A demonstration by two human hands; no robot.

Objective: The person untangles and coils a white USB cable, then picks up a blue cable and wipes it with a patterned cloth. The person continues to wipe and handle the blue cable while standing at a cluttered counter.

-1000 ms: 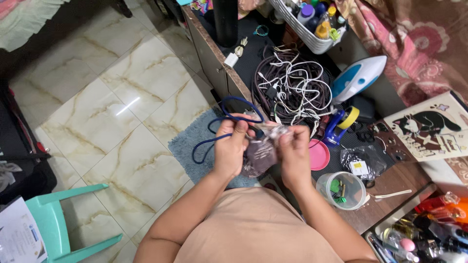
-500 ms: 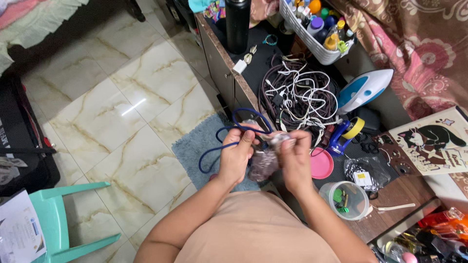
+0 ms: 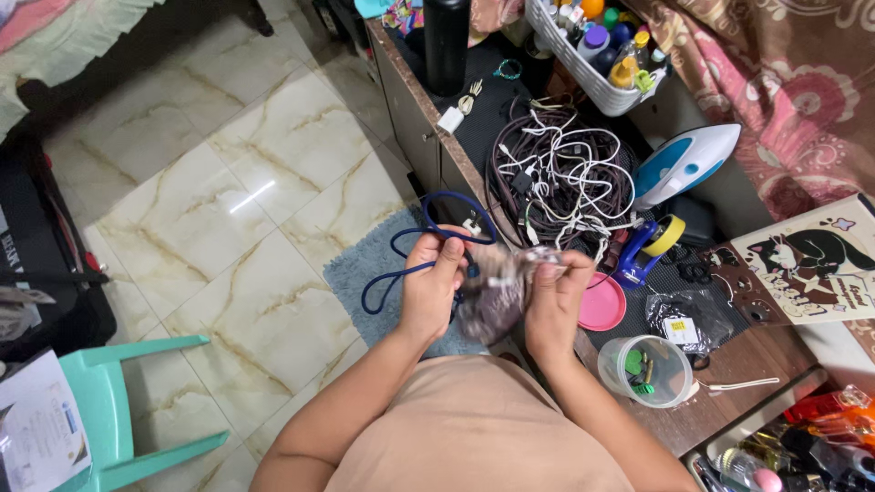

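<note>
While the far left of the frame is just marble floor tile (image 3: 210, 182) and a teal plastic chair (image 3: 96, 410) down in the lower left corner, the action sits dead centre. Left hand (image 3: 428, 287) is closed around a dark blue cord (image 3: 401, 269), which loops up above the knuckles and trails off to the left over a blue-grey mat (image 3: 365, 264). Right beside it, the right hand (image 3: 551, 301) is pinching the top of a small clear plastic bag (image 3: 492, 296) with something dark inside, so the bag hangs between both hands, the left fingers touching its other edge. Can't tell what's in the bag, too blurry. Moving right, upper middle of the frame has a big tangle of brown and white cables (image 3: 561, 173) on the counter (image 3: 729, 351), with a black bottle (image 3: 445, 46) above it. Further right there's a blue and white iron (image 3: 684, 164), a pink round lid (image 3: 602, 305) just beside the right hand, and a clear tub (image 3: 643, 369) at lower right.
</note>
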